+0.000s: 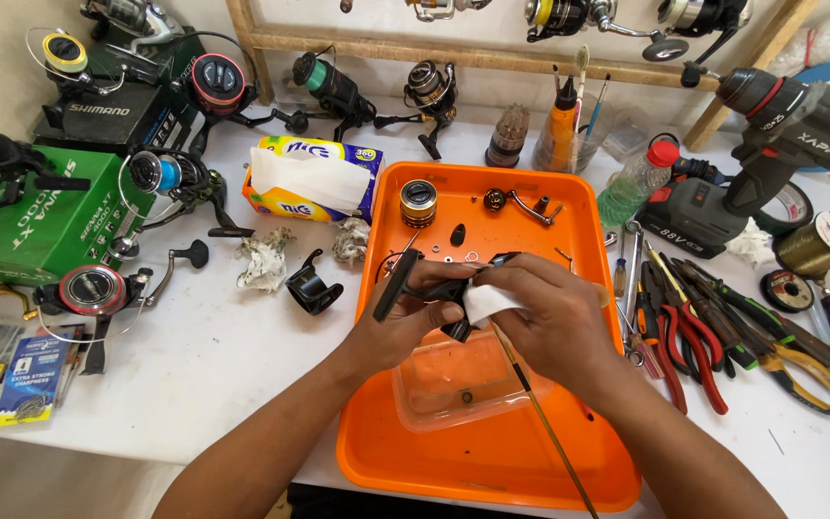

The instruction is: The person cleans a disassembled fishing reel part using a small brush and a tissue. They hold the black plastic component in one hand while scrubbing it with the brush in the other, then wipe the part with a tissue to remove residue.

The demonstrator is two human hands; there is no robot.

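Left hand: the left hand [403,322] is curled shut around a black reel body [439,288], thumb over the top, held above the orange tray [492,461].
Right hand: the right hand [549,322] is closed, its fingers pinching a white tissue [488,300] against the reel body; a thin dark rod [542,423] runs from under this hand down toward the tray's near edge.
Reel body: it sits between the two hands, over the middle of the tray, with its black foot [388,288] sticking out to the left.
Tray: it lies on the white counter [213,365] and holds a clear plastic tub [463,389] just below the hands, a gold spool [418,202] and a reel handle [521,204] at the far end, and small loose parts between.
Right of tray: pliers and screwdrivers [713,327] lie side by side.
Left of tray: a tissue box [311,181], crumpled tissues [263,261] and several fishing reels [98,288].
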